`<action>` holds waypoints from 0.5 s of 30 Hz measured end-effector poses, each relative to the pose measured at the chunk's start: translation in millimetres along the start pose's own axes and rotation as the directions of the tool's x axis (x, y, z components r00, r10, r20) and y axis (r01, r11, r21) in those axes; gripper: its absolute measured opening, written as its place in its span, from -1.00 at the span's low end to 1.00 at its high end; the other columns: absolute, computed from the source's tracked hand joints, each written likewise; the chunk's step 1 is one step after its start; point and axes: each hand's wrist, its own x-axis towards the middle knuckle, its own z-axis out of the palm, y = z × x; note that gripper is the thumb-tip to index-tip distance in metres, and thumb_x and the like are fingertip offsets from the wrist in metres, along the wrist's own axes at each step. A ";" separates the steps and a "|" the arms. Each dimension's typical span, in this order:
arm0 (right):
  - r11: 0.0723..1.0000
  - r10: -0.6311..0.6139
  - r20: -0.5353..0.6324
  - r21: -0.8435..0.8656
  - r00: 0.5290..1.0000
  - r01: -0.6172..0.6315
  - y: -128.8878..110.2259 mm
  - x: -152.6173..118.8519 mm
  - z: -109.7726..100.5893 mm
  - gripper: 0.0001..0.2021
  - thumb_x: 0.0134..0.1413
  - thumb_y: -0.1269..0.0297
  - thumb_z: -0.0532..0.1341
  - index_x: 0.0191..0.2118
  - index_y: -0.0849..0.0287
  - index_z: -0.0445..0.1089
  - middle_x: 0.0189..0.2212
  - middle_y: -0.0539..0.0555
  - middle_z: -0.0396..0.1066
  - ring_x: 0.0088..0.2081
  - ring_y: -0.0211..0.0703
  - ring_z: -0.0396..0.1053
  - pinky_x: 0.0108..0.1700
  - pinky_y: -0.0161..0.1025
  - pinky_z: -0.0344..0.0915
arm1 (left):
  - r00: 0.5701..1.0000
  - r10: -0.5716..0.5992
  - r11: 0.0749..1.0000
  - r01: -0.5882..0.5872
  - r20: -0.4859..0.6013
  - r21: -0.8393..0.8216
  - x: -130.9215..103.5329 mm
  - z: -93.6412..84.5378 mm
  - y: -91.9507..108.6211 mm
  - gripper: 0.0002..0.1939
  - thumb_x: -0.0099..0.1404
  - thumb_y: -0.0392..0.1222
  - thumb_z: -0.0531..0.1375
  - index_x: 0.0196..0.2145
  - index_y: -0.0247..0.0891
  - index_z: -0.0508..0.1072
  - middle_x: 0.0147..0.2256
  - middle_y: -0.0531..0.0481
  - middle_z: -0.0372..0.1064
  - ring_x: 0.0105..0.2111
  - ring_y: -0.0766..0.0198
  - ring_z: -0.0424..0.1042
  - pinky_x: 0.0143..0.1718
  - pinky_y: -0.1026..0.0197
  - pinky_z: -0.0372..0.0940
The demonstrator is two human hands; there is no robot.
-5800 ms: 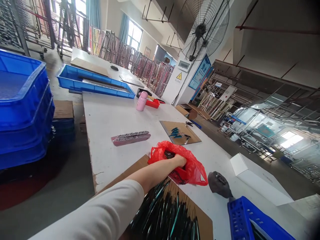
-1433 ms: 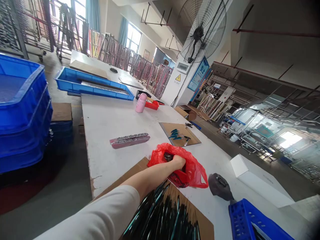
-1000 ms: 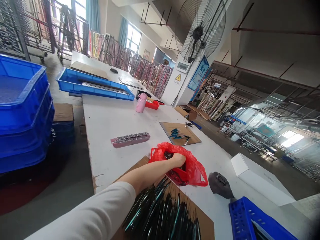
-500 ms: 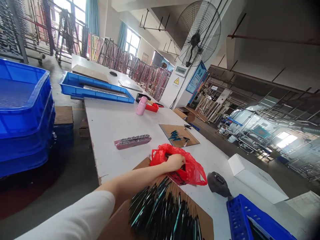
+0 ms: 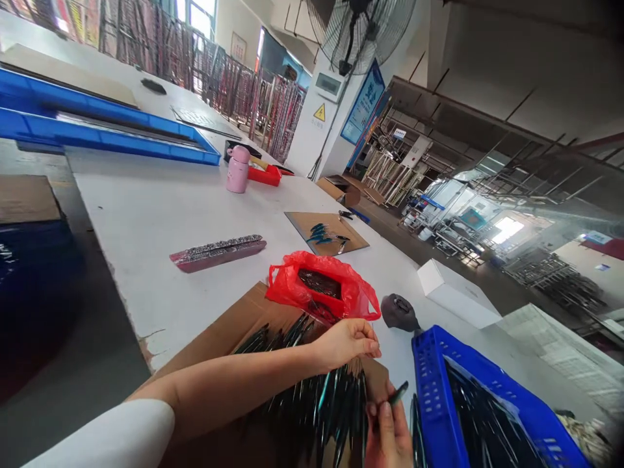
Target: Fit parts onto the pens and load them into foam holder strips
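My left hand [image 5: 351,343] hangs above a heap of slender, glossy dark pieces [image 5: 324,403] with a teal sheen and thin tips, lying on brown cardboard [image 5: 229,318]. Its thumb and fingers are pinched together; whatever they hold is too small to make out. Lower right, my right hand [image 5: 392,432] is closed on one slender dark teal piece [image 5: 400,393], which pokes out past the fingers. Just beyond my left hand sits a red plastic bag [image 5: 361,292], its mouth open on a bundle of dark thin items [image 5: 319,283].
A blue crate [image 5: 431,383] of dark slender pieces stands at the right, near a dark grey cloth-like item [image 5: 398,312] and a white box [image 5: 458,292]. Farther off are a wrapped pinkish bundle [image 5: 219,252], cardboard with teal pieces [image 5: 351,240], a pink bottle [image 5: 238,170] and a blue tray [image 5: 170,151].
My left hand has come out of the red bag and moved toward me, over the heap. My right hand has come into view holding a slender piece. The view has shifted right and down.
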 end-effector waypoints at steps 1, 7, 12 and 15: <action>0.994 0.066 -0.009 0.087 0.998 -0.065 2.3 -2.4 5.4 -0.49 -0.01 -0.06 0.11 0.04 0.06 0.27 -0.28 0.07 0.44 -0.23 0.01 0.40 -0.19 -0.14 0.35 | 1.000 -0.008 1.000 0.008 0.004 0.008 -1.1 0.9 -2.2 -0.70 -0.04 -0.09 0.28 -0.47 -0.34 0.29 -0.49 0.03 0.40 -0.46 0.41 0.35 -0.36 0.33 0.16; 0.993 0.112 0.011 0.034 0.994 -0.113 -3.5 -15.2 21.7 -0.41 -0.11 -0.05 0.19 0.02 0.20 0.30 -0.15 0.14 0.40 -0.14 0.02 0.35 -0.15 -0.18 0.30 | 0.997 -0.039 0.999 0.040 0.072 -0.010 -8.3 8.1 -11.7 -0.71 0.00 -0.10 0.25 -0.44 -0.33 0.26 -0.52 0.05 0.36 -0.59 0.42 0.32 -0.49 0.32 0.21; 0.997 0.032 -0.024 -0.065 0.999 -0.034 -7.1 -16.4 19.5 -0.40 -0.07 -0.03 0.16 0.06 0.24 0.26 -0.05 0.14 0.34 -0.01 0.03 0.25 -0.06 -0.18 0.23 | 0.991 -0.002 1.000 0.001 0.130 0.002 -12.8 12.5 -16.0 -0.73 0.01 -0.11 0.23 -0.44 -0.32 0.24 -0.53 0.07 0.32 -0.66 0.47 0.23 -0.62 0.36 0.16; 0.996 0.038 -0.003 -0.077 0.999 -0.038 -6.6 -16.1 16.6 -0.44 -0.05 0.01 0.17 0.06 0.20 0.26 -0.01 0.10 0.31 0.03 0.01 0.21 -0.01 -0.19 0.19 | 0.993 -0.006 0.999 0.000 0.118 0.046 -14.2 13.3 -16.2 -0.75 -0.01 -0.13 0.23 -0.47 -0.32 0.24 -0.56 0.09 0.29 -0.65 0.47 0.22 -0.60 0.35 0.18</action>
